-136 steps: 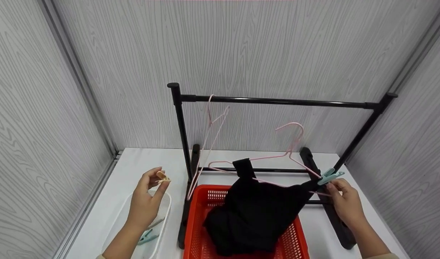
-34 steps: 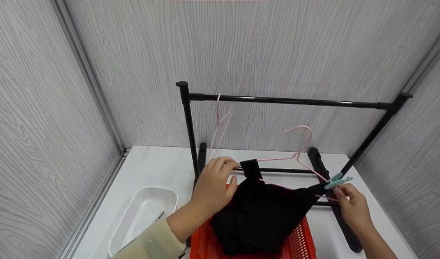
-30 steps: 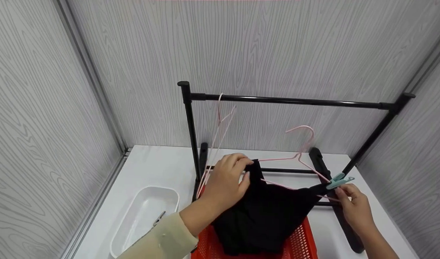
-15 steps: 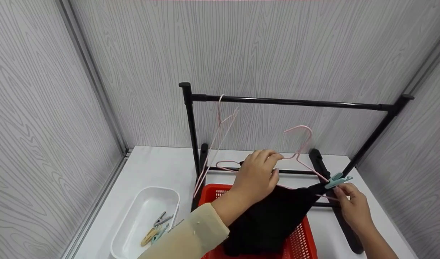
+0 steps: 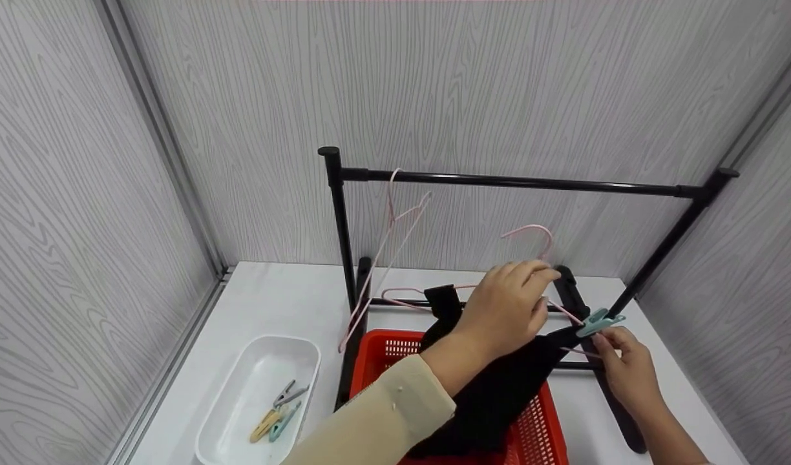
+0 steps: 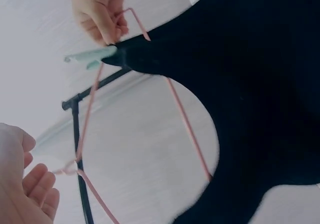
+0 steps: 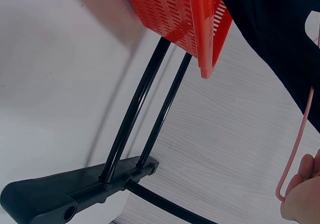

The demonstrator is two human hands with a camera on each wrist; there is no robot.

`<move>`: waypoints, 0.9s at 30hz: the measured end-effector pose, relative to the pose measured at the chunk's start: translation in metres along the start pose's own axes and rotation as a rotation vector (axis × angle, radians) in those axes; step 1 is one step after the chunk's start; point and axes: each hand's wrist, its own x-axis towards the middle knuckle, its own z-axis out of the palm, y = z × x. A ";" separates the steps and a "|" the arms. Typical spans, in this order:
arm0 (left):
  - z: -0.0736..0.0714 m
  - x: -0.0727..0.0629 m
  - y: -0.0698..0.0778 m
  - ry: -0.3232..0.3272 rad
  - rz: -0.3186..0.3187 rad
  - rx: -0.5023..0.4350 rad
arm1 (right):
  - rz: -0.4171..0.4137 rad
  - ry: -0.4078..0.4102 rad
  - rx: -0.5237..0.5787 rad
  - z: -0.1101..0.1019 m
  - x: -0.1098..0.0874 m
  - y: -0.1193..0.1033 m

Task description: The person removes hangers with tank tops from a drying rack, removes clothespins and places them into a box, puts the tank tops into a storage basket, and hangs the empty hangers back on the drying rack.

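A black tank top (image 5: pixel 499 394) hangs from a pink wire hanger (image 5: pixel 528 229), its lower part inside the red basket (image 5: pixel 554 426). A teal clothespin (image 5: pixel 599 321) clips its right strap to the hanger. Beside that clothespin my right hand (image 5: pixel 628 368) pinches the hanger's right end, also seen in the left wrist view. My left hand (image 5: pixel 508 310) is at the hanger's neck below the hook, in front of the garment. In the left wrist view the left hand (image 6: pixel 22 179) has thumb and fingers apart, close to the hook. The left strap (image 5: pixel 442 300) carries no clothespin.
A black rack (image 5: pixel 499 181) stands behind, with a second pink hanger (image 5: pixel 386 258) hooked at its left end. At left on the white table (image 5: pixel 292 290) lies a white tray (image 5: pixel 205 420) with a grey clothespin (image 5: pixel 287 392), a yellow clothespin (image 5: pixel 265 426) and another teal clothespin (image 5: pixel 284 423).
The yellow clothespin, earlier in my left hand, is now in the tray. My left hand has moved right across the garment to the hanger's neck. The right hand keeps its hold.
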 end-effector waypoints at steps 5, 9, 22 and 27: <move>0.003 0.011 0.015 -0.059 0.023 0.028 | -0.008 -0.003 -0.014 0.000 0.000 -0.002; 0.011 0.020 0.023 -0.104 0.028 0.043 | -0.016 0.002 -0.022 0.000 0.001 -0.004; 0.040 0.016 0.034 -0.290 0.003 0.170 | -0.040 -0.021 0.087 0.007 -0.002 -0.009; 0.046 0.016 0.040 -0.315 0.034 0.242 | -0.045 -0.017 0.102 0.009 -0.001 -0.012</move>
